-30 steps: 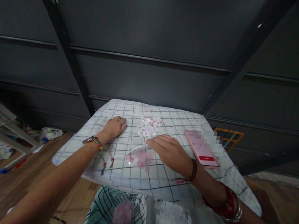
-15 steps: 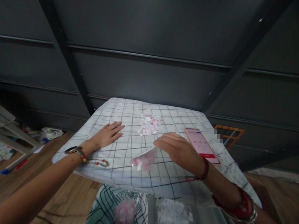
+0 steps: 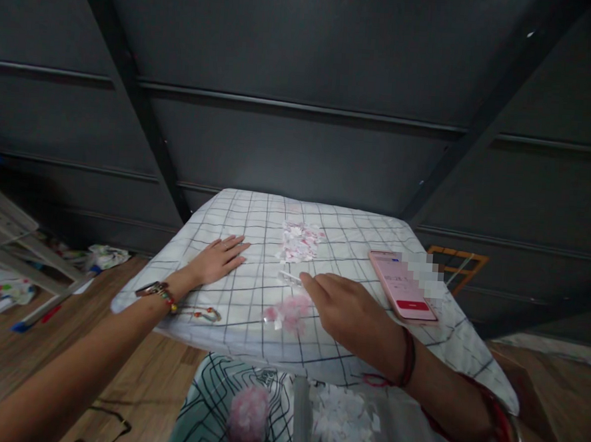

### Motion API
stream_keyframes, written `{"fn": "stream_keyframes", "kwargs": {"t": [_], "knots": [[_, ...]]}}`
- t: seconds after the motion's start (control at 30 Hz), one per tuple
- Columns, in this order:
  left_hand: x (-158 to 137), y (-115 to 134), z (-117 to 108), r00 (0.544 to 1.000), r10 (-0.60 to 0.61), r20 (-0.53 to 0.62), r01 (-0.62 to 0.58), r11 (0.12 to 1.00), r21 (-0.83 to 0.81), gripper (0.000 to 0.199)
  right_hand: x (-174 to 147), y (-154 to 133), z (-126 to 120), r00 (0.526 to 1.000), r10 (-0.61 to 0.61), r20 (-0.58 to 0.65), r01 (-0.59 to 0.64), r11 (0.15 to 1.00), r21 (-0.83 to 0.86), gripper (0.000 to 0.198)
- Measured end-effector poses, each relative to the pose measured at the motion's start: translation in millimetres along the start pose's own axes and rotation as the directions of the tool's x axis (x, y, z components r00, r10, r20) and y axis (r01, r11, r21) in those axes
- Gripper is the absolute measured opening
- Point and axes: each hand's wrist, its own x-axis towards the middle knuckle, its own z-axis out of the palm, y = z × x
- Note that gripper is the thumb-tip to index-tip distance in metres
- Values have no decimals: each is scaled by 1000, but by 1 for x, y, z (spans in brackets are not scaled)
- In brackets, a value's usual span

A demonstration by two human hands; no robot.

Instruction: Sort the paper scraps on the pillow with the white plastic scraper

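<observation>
My left hand lies flat on the grid-patterned cloth, fingers stretched out and holding nothing. My right hand is closed, thumb and fingers pinching a thin, pale, see-through strip whose exact kind I cannot make out. Just beyond the strip lies a flat patch of white and pink scraps. On the near side, beside my right fingers, sits a loose pink fluffy bunch with small white bits. Most of the fingers of my right hand are hidden behind its back.
A pink phone lies right of my right hand. A beaded cord hangs by my left wrist. Below the table edge are a pink tuft on patterned green fabric and a clear bag of white scraps. A dark panel stands behind.
My right hand has turned and moved the strip away from me, off the pink bunch toward the patch of scraps. My left hand stays flat on the cloth. The view has shifted slightly.
</observation>
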Motion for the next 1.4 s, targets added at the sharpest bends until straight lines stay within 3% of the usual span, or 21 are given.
{"fn": "stream_keyframes", "kwargs": {"t": [0.13,0.3,0.5,0.63,0.8,0.9,1.0,1.07,1.23,1.4], "knots": [[0,1,0,1000,-2,4,2,1000,-2,62,8,-19,-11,1000,-27,-2,27,996,83,21],[-1,4,-2,1000,-10,25,11,999,-34,60,15,-39,-24,990,-54,-134,79,978,192,28],[-3,6,-4,1000,-4,11,4,999,-48,55,12,-63,-37,984,-111,-139,142,960,242,29],[-3,7,-4,1000,-7,18,8,999,-41,55,8,-64,-47,982,-98,-161,141,948,284,31],[-2,8,-6,999,-19,27,20,999,-47,55,5,-32,-46,982,-34,-186,76,972,222,34],[-2,7,-5,1000,-16,17,17,998,-62,54,-1,-1,-32,995,-12,-94,30,980,197,31],[-2,4,-2,1000,-14,1,14,998,-67,54,-9,30,-11,993,103,-65,-93,984,149,30],[-3,3,1,1000,-9,-9,8,999,-52,55,-14,50,2,978,134,-157,-114,985,132,27],[-2,1,-1,1000,18,-16,-18,1000,-23,54,-22,98,25,942,226,-250,-196,971,139,28],[23,-6,-27,992,45,118,-34,996,-87,50,-18,127,44,920,234,-315,-203,971,126,35]]}}
